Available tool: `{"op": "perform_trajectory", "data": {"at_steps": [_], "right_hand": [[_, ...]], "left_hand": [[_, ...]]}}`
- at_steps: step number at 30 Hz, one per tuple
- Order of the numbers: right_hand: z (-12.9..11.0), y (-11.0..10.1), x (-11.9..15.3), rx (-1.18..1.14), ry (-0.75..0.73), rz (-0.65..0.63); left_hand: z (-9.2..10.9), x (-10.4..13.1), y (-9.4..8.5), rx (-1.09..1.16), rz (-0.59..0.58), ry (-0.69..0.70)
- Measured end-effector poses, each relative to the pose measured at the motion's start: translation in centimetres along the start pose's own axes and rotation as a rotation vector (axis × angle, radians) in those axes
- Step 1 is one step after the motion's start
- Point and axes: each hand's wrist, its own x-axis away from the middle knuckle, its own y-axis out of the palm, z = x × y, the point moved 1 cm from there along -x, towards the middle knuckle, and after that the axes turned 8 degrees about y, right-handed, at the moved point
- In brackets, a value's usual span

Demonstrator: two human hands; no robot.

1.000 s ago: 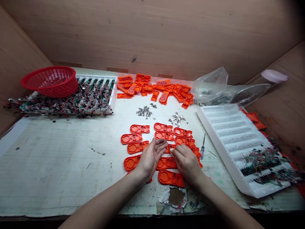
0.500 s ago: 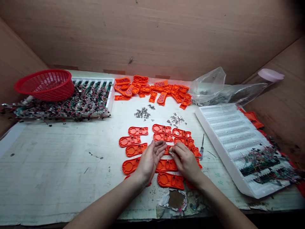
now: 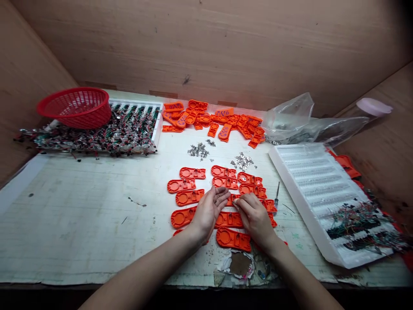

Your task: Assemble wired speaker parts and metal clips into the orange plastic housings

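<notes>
Several orange plastic shells (image 3: 229, 219) lie in rough columns on the table, their hollow sides up. Over them is my left hand (image 3: 209, 211), palm turned up and fingers spread; whether small parts rest in the palm cannot be made out. My right hand (image 3: 253, 215) is just right of it, thumb and fingertips pinched above a shell in the middle column. What the pinch holds is too small to name. Beyond the shells lie a pile of small dark metal pieces (image 3: 198, 150) and a pile of shiny flat metal pieces (image 3: 243, 161).
A red basket (image 3: 77, 110) sits on a foam tray full of wired parts at the left. More orange shells (image 3: 225, 132) are heaped at the back. To the right are a screwdriver (image 3: 277, 193), a white foam tray (image 3: 309, 185) with wires and clear plastic bags (image 3: 290, 122).
The whole view has shifted slightly, so things appear further right. Both hands keep nearly the same pose over the shells, with the right fingertips still pinched.
</notes>
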Motion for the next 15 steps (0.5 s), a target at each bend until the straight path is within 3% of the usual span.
{"op": "perform_trajectory", "data": {"at_steps": [5, 9, 15], "right_hand": [[-0.4, -1.5, -0.5, 0.046, 0.001, -0.073], [-0.5, -1.0, -1.1, 0.180, -0.086, -0.073], [0.3, -0.2, -1.3, -0.049, -0.024, -0.086]], "left_hand": [[-0.2, -0.1, -0.3, -0.006, -0.027, 0.019], [-0.3, -0.2, -0.4, -0.011, -0.036, 0.025], [-0.2, -0.2, -0.2, -0.017, -0.024, 0.010]]}}
